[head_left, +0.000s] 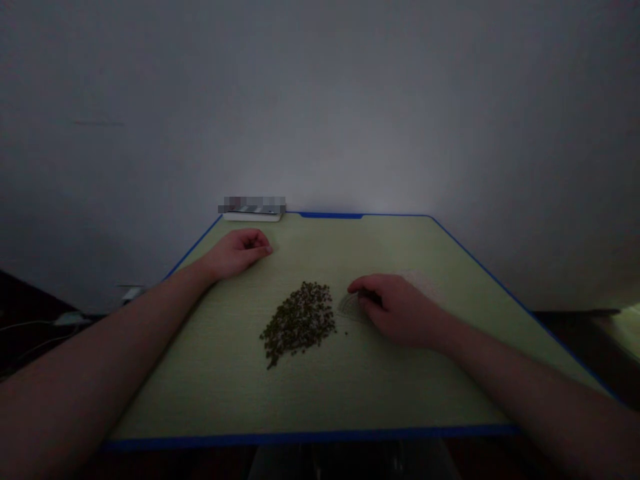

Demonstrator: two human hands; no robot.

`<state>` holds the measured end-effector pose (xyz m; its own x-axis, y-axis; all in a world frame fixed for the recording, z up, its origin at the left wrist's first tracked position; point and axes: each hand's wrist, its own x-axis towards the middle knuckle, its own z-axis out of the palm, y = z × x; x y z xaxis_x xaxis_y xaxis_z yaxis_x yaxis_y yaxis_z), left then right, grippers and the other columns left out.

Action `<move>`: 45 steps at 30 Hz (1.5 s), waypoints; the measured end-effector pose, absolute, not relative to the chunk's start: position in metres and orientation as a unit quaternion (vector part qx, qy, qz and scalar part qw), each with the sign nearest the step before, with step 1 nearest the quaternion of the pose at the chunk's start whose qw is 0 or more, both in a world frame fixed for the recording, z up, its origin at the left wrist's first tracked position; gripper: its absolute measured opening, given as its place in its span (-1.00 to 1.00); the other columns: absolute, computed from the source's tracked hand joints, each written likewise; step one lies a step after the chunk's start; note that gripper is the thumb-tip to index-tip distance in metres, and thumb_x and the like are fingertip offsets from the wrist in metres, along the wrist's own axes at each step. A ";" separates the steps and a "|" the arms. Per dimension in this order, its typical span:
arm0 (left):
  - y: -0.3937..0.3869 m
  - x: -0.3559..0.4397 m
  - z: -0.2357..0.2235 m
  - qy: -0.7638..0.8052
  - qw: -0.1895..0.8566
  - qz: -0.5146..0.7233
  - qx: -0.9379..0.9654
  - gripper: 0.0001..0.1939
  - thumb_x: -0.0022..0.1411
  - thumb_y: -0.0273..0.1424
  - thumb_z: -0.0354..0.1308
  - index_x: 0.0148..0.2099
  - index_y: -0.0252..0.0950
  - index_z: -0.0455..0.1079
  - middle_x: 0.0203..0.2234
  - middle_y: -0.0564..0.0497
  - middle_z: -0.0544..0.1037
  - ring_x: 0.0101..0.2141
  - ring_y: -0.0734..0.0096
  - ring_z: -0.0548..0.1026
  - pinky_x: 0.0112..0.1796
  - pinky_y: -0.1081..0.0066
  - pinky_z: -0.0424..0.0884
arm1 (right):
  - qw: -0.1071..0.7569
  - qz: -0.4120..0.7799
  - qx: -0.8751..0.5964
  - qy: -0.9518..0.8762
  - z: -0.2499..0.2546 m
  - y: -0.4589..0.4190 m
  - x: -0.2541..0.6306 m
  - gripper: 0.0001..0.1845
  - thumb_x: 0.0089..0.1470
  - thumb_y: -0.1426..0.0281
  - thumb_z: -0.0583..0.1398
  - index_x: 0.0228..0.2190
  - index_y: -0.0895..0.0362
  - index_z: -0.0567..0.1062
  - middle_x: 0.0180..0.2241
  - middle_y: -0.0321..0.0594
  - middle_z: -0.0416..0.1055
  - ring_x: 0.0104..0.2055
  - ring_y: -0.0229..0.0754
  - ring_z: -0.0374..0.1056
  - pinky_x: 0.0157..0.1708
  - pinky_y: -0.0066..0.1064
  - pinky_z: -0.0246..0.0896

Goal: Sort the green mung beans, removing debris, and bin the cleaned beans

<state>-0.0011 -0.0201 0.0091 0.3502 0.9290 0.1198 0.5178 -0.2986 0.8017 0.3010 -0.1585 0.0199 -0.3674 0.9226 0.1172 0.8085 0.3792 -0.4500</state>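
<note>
A loose pile of small greenish-brown beans (300, 320), with paler bits among them, lies mid-table. Left of and beyond it, my left hand (243, 252) rests on the table, fingers curled in and thumb against them; nothing shows in it. My right hand (395, 307) is right of the pile, with bent fingers and the thumb tucked below the index finger. Whatever is in that grasp is hidden. At its fingertips shows a clear, curved, ribbed edge (351, 305). Behind the same hand is a pale speckled patch (423, 283), too faint to name.
The light wooden table (240, 400) has a blue rim and stands against a grey wall (320, 100). A white flat object (253, 217), partly blurred out, sits at the far left corner. One stray bean (346, 333) lies beside the pile. White cables (70, 320) are at lower left.
</note>
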 end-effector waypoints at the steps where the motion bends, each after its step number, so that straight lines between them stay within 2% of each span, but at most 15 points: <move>1: -0.020 -0.001 0.009 0.483 0.341 0.303 0.748 -0.78 -0.01 -0.24 0.23 -0.44 -0.30 0.36 -0.68 0.16 0.27 -0.63 0.56 0.20 -0.57 0.49 0.12 | 0.178 0.159 -0.535 -0.810 0.020 -0.158 0.302 -0.63 0.12 0.53 0.09 -0.10 0.22 0.59 -0.14 -0.03 0.60 -0.14 -0.05 0.48 -0.08 -0.20 0.32; 4: -0.019 -0.002 0.007 0.478 0.338 0.305 0.751 -0.78 -0.01 -0.24 0.23 -0.44 -0.30 0.36 -0.68 0.16 0.27 -0.62 0.57 0.19 -0.57 0.49 0.12 | 0.190 0.155 -0.536 -0.808 0.020 -0.157 0.303 -0.64 0.13 0.52 0.08 -0.11 0.22 0.59 -0.16 -0.04 0.59 -0.16 -0.06 0.47 -0.12 -0.22 0.31; 9: -0.018 -0.002 0.006 0.474 0.340 0.303 0.754 -0.76 0.01 -0.22 0.23 -0.45 -0.29 0.36 -0.70 0.17 0.25 -0.64 0.57 0.18 -0.58 0.49 0.11 | 0.217 0.162 -0.538 -0.798 0.024 -0.158 0.304 -0.67 0.10 0.53 0.08 -0.17 0.19 0.59 -0.31 -0.12 0.58 -0.35 -0.15 0.43 -0.32 -0.32 0.27; 13: -0.019 -0.002 0.007 0.474 0.333 0.303 0.757 -0.75 0.01 -0.21 0.23 -0.45 -0.29 0.36 -0.70 0.17 0.26 -0.64 0.56 0.19 -0.58 0.50 0.12 | 0.215 0.166 -0.532 -0.802 0.026 -0.160 0.303 -0.68 0.05 0.54 0.09 -0.21 0.18 0.59 -0.44 -0.21 0.52 -0.46 -0.22 0.35 -0.39 -0.37 0.21; 32: -0.021 0.000 0.011 0.479 0.325 0.294 0.761 -0.79 0.01 -0.25 0.22 -0.44 -0.30 0.37 -0.68 0.16 0.26 -0.62 0.55 0.20 -0.56 0.48 0.13 | 0.205 0.170 -0.498 -0.825 0.020 -0.160 0.295 -0.65 0.07 0.56 0.09 -0.16 0.20 0.58 -0.31 -0.13 0.57 -0.35 -0.19 0.40 -0.29 -0.36 0.24; 40: -0.023 0.001 0.013 0.476 0.333 0.292 0.760 -0.79 0.01 -0.25 0.21 -0.43 -0.29 0.36 -0.68 0.16 0.27 -0.62 0.55 0.20 -0.56 0.48 0.13 | 0.205 0.179 -0.491 -0.828 0.020 -0.161 0.296 -0.66 -0.01 0.58 0.11 -0.24 0.15 0.59 -0.41 -0.23 0.53 -0.45 -0.25 0.33 -0.37 -0.40 0.18; 45: -0.022 0.001 0.012 0.472 0.324 0.300 0.763 -0.78 -0.01 -0.24 0.22 -0.45 -0.30 0.36 -0.69 0.16 0.27 -0.63 0.56 0.20 -0.58 0.49 0.13 | 0.207 0.181 -0.488 -0.828 0.021 -0.163 0.295 -0.67 -0.03 0.58 0.11 -0.25 0.16 0.59 -0.40 -0.22 0.54 -0.44 -0.24 0.35 -0.38 -0.40 0.18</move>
